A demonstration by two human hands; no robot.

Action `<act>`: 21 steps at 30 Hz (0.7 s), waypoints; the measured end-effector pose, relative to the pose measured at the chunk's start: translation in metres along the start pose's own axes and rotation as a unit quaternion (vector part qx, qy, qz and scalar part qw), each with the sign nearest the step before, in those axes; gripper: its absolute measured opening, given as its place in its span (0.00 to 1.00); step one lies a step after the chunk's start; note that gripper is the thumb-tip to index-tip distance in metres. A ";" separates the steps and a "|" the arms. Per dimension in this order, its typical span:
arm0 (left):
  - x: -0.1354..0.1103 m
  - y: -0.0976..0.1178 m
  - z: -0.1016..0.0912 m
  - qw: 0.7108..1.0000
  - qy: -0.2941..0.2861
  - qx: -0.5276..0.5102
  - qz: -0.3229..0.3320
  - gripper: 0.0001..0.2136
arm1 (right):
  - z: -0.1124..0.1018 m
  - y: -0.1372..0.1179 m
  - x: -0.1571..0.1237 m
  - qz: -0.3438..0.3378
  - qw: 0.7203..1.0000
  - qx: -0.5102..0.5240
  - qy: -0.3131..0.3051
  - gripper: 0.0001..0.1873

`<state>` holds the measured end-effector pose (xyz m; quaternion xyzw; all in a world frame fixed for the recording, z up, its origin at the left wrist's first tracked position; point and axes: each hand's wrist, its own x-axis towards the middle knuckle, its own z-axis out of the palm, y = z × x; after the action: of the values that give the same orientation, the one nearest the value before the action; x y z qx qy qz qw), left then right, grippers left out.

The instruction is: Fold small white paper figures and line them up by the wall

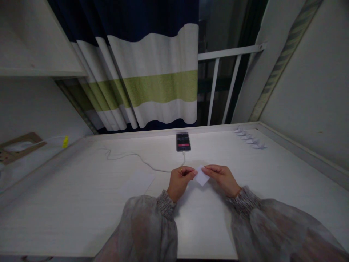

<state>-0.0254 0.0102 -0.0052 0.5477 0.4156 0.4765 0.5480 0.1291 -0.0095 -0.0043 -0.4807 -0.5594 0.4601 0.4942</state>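
Note:
A small white piece of paper [201,176] is held just above the white desk [81,203] between both hands. My left hand [180,181], with a ring on one finger, pinches the paper's left edge. My right hand [223,178] pinches its right side with fingers closed on it. Both arms wear sheer grey sleeves with gathered cuffs.
A phone [183,142] lies beyond the hands, plugged into a white cable [128,156] running left to a wall socket. A white sheet [139,182] lies flat left of the hands. Several small folded paper figures [251,139] line the back right. A striped curtain [152,83] hangs behind the desk.

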 end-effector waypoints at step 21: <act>0.004 -0.004 -0.004 0.999 -0.016 -0.022 -0.029 0.10 | 0.001 0.000 0.003 0.030 0.991 -0.089 -0.092 0.16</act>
<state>-0.0278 0.0149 -0.0094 0.5303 0.4122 0.4606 0.5803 0.1279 -0.0063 -0.0045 -0.4950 -0.6267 0.4655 0.3816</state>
